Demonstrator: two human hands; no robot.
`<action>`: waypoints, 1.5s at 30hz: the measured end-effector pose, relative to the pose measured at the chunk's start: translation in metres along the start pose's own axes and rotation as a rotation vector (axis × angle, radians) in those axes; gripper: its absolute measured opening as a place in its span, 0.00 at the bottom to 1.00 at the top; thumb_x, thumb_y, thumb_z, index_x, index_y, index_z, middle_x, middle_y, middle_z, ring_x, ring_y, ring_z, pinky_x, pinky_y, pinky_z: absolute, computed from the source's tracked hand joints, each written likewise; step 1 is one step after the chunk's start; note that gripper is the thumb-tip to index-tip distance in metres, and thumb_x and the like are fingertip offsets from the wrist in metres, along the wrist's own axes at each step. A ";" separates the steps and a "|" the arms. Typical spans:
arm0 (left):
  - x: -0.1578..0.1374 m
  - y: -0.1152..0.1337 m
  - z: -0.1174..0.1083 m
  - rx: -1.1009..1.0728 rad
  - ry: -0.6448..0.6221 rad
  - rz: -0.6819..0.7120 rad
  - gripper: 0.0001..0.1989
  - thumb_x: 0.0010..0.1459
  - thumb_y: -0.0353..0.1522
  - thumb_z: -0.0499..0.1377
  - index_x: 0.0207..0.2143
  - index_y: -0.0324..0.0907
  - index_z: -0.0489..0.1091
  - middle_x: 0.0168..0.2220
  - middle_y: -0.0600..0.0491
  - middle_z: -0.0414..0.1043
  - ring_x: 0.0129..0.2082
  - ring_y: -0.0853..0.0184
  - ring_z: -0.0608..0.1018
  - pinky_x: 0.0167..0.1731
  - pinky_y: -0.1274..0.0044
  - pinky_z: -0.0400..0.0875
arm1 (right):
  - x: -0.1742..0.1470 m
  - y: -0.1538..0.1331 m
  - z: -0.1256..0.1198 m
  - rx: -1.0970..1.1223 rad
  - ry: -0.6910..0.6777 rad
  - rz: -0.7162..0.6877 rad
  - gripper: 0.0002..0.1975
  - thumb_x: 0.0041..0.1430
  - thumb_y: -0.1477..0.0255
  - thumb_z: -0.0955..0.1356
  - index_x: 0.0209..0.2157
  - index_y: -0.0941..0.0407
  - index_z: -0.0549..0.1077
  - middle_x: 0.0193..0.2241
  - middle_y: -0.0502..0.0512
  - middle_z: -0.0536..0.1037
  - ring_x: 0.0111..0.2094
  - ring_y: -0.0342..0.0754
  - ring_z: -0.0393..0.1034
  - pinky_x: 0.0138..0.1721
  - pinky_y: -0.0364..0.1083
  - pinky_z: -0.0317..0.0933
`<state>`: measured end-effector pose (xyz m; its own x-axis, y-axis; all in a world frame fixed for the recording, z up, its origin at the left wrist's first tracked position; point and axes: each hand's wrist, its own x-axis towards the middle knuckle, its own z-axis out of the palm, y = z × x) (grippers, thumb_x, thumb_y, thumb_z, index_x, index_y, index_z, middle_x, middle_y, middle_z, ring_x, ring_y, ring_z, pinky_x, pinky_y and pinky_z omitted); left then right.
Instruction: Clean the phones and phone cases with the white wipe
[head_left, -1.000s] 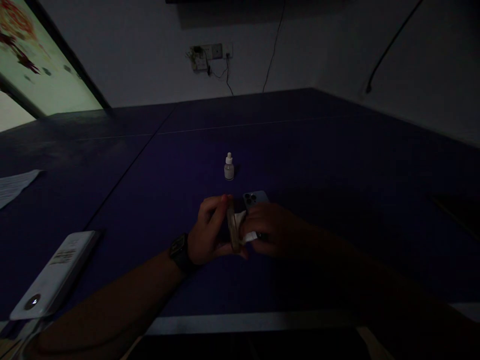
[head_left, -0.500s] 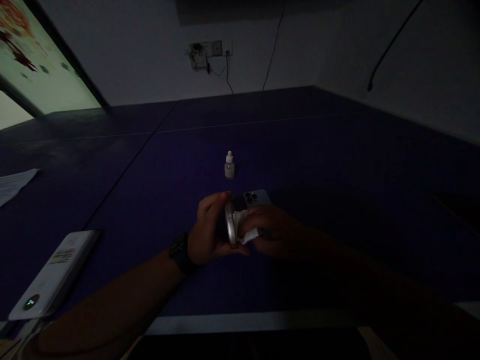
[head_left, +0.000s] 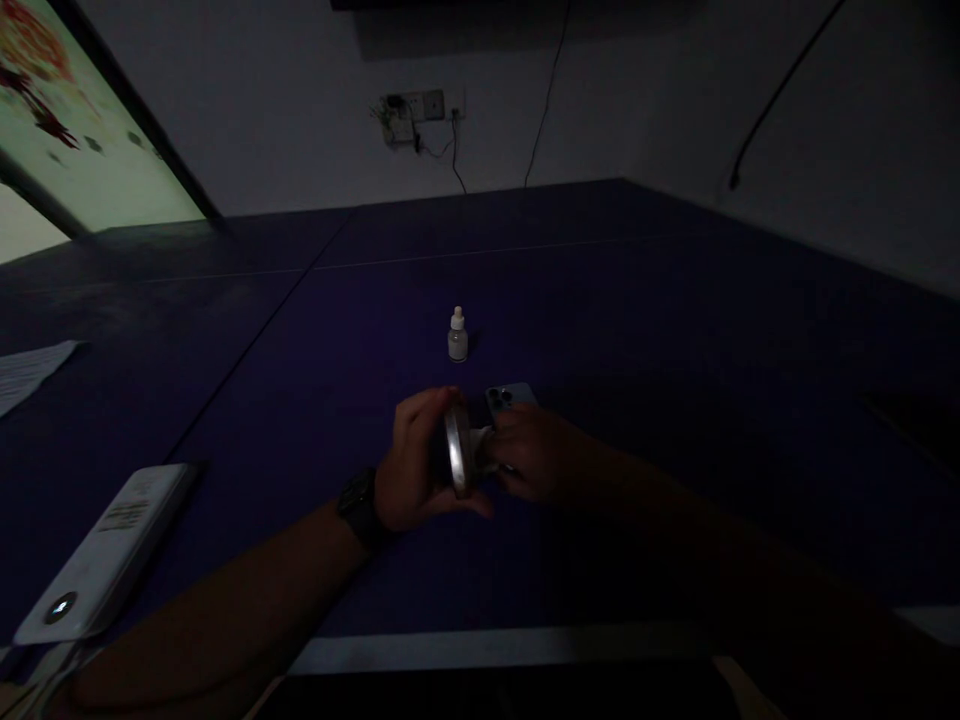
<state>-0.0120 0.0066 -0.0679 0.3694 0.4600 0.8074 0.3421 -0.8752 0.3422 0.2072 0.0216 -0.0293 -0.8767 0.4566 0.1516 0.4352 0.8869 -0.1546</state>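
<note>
My left hand point(head_left: 409, 465), with a dark watch point(head_left: 361, 505) on the wrist, grips a flat silver-rimmed object point(head_left: 457, 450) by its edges. The object is seen nearly edge-on, so I cannot make out its kind. Fingers of my right hand point(head_left: 532, 452) are closed on a white tissue point(head_left: 481, 440), bunched against the right-hand face of that object. Part of the tissue is hidden by the fingers. Just behind my right hand lies a light-blue phone point(head_left: 511, 394), camera side up and partly covered. Farther back stands a small dropper bottle point(head_left: 457, 340) with a white cap.
A white power bank point(head_left: 112, 550) with a small lit display lies at the left, cables by its near end. Printed paper point(head_left: 31, 375) rests on the dark blue table point(head_left: 360, 340) at far left. A dark flat object point(head_left: 911, 430) is at right. Wall sockets point(head_left: 412, 108) are behind.
My right hand has shifted slightly up and changed its hold on the tissue; less of the tissue shows. The silver-rimmed object has turned a little in my left hand.
</note>
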 end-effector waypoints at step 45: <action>0.004 -0.003 -0.001 -0.169 0.056 -0.189 0.54 0.49 0.53 0.69 0.71 0.58 0.44 0.59 0.44 0.54 0.57 0.52 0.69 0.50 0.58 0.75 | 0.001 0.006 0.008 -0.168 0.025 -0.034 0.02 0.61 0.74 0.69 0.35 0.57 0.75 0.33 0.55 0.81 0.33 0.50 0.67 0.34 0.50 0.45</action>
<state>-0.0121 0.0112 -0.0650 0.2630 0.6129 0.7451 0.2499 -0.7892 0.5610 0.2076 0.0270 -0.0382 -0.8870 0.4258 0.1787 0.4354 0.9001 0.0163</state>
